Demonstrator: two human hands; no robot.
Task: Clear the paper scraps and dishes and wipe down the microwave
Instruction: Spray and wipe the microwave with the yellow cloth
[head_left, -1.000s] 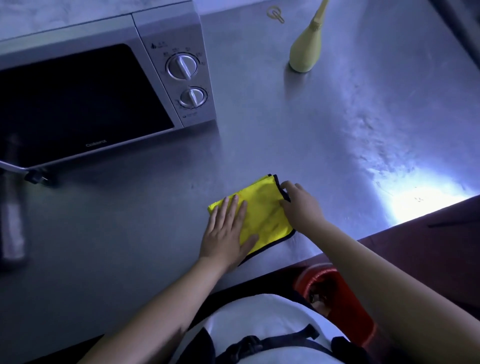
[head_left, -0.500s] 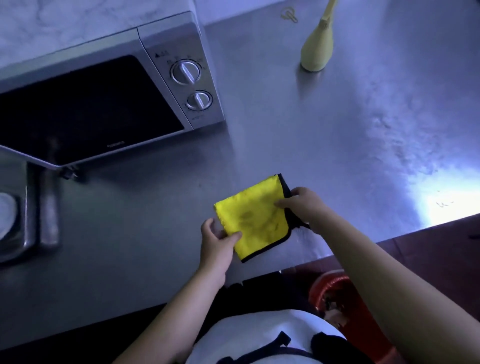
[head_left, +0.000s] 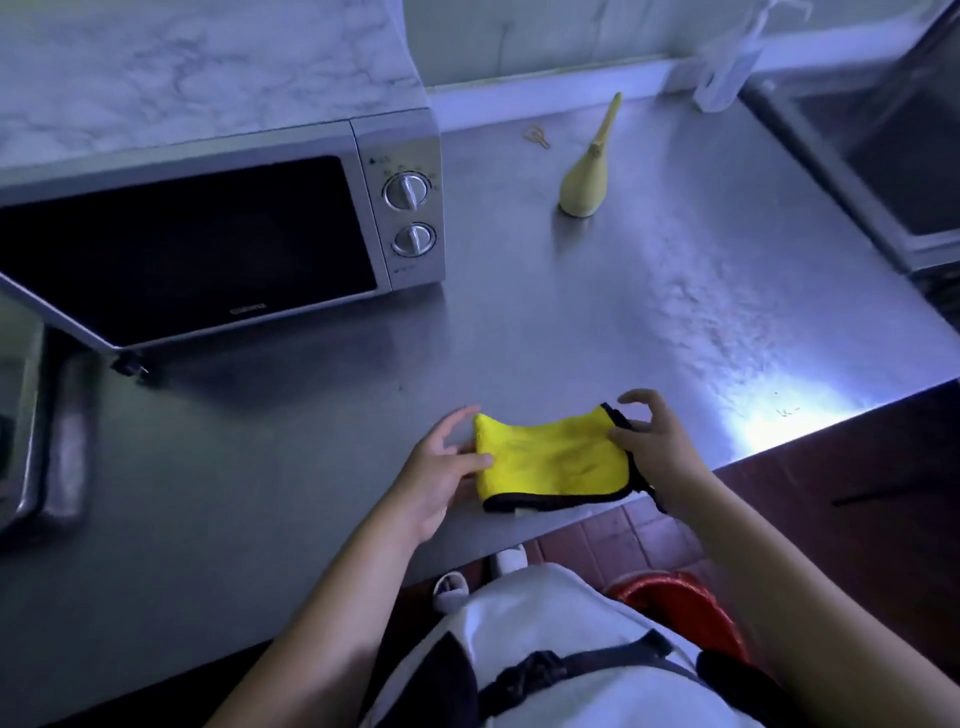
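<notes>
Near the front edge of the steel counter (head_left: 270, 467), one yellow cloth (head_left: 550, 460) with dark trim is held between two bare hands, just above the metal. It is folded into a rough rectangle whose long axis runs left to right, roughly along the counter's front edge; the dark-bound edge faces the person and wraps round the right end, while the plain folded end points left. The left hand (head_left: 441, 478) pinches that left end, thumb on top of the fabric and the other fingers spread loosely behind it. The right hand (head_left: 649, 452) grips the right end by the trimmed corner with thumb and one or two fingers, the remaining fingers curled and lifted clear.

One microwave (head_left: 208, 234) sits at the back left of the counter, well apart from the cloth, its dark door shut and facing the person, slightly angled. It carries two round dials (head_left: 408, 191) stacked one above the other on the panel at its right side. One pale yellow, pear-shaped bottle (head_left: 584, 187) with a long thin neck stands upright to the right of the microwave, and one small looped band or clip (head_left: 537, 137) lies behind it; which of the two it is cannot be told. Below the counter edge, one red bucket (head_left: 685, 608) stands on the tiled floor beside the person's white top.
</notes>
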